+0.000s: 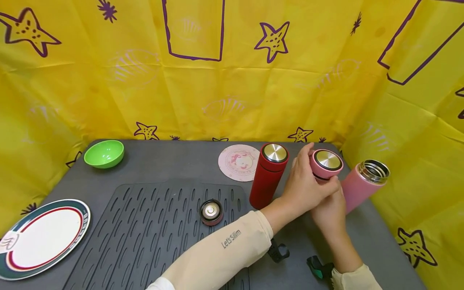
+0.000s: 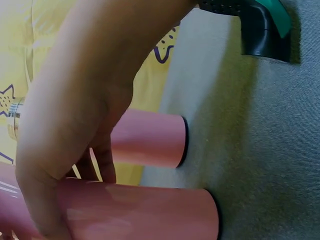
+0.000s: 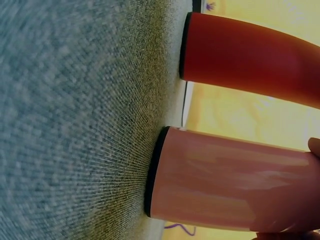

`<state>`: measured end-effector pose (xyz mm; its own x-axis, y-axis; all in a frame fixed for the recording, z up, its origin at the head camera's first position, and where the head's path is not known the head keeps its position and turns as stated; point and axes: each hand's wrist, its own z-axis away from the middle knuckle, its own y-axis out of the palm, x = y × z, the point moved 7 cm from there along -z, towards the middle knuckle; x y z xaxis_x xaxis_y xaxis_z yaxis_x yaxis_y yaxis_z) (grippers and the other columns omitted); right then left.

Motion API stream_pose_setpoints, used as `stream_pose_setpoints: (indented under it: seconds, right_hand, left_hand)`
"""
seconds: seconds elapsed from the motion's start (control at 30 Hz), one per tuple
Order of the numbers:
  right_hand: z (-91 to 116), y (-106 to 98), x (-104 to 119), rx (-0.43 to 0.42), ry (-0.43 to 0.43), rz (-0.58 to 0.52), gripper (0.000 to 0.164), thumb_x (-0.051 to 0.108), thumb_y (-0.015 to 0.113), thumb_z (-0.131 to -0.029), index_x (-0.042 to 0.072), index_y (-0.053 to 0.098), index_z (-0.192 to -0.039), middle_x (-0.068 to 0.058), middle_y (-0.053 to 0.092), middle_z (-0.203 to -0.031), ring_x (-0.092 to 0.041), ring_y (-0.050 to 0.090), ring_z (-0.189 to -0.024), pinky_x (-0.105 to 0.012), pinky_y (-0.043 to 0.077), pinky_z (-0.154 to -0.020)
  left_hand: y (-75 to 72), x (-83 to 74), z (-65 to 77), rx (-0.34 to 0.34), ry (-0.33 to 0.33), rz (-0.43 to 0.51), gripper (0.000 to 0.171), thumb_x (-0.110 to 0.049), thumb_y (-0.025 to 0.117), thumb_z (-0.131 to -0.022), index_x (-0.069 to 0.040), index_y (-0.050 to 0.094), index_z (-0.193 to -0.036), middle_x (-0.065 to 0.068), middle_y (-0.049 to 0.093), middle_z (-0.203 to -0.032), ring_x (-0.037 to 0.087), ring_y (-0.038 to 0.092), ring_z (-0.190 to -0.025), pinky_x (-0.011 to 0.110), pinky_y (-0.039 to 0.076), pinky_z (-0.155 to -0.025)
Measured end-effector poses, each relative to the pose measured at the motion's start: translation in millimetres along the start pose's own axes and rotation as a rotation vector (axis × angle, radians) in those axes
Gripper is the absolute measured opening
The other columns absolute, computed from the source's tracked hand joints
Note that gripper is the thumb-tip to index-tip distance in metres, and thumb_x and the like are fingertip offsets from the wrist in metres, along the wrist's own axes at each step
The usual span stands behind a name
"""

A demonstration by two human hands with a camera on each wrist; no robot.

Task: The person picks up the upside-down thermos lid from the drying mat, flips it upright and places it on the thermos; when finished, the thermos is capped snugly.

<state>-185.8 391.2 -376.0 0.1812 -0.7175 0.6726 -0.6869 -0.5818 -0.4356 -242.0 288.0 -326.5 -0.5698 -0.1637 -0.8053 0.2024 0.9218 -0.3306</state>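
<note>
A pink thermos bottle with a steel-topped lid stands on the table between both hands. My left hand curls round its top just at the lid, fingers behind and thumb across the front. Lower down, my right hand grips the body; in the left wrist view its fingers wrap the pink wall. To the right stands a second pink thermos, lidless, its steel neck exposed. Left of the hands is a red thermos with its lid on. An upturned lid lies on the ribbed mat.
The dark ribbed mat covers the table's middle. A pink round coaster lies behind the red thermos. At the far left are a green bowl and a rimmed plate. Yellow cloth encloses the table's back and sides.
</note>
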Motion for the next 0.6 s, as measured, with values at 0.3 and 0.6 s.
stream_pose_setpoints:
  seconds: [0.3, 0.6]
  right_hand:
    - [-1.7, 1.1, -1.7, 0.018, 0.059, 0.036, 0.041, 0.001, 0.074, -0.077, -0.008, 0.057, -0.113, -0.022, 0.059, -0.103, -0.034, 0.055, -0.096, -0.051, 0.041, -0.085]
    - [-0.1, 0.7, 0.3, -0.006, 0.044, 0.037, 0.036, -0.005, 0.071, -0.074, -0.01, 0.052, -0.104, -0.024, 0.055, -0.094, -0.037, 0.052, -0.085, -0.049, 0.039, -0.076]
  left_hand:
    - [-1.8, -0.3, -1.4, -0.04, 0.014, 0.033, 0.082, -0.037, 0.085, -0.075, -0.012, 0.032, -0.133, 0.003, 0.038, -0.126, 0.009, 0.045, -0.114, 0.015, 0.039, -0.092]
    - [-1.5, 5.9, 5.0, 0.039, 0.022, 0.11, 0.075, -0.029, 0.074, -0.085, -0.013, 0.033, -0.145, 0.003, 0.043, -0.134, 0.008, 0.045, -0.117, 0.02, 0.04, -0.095]
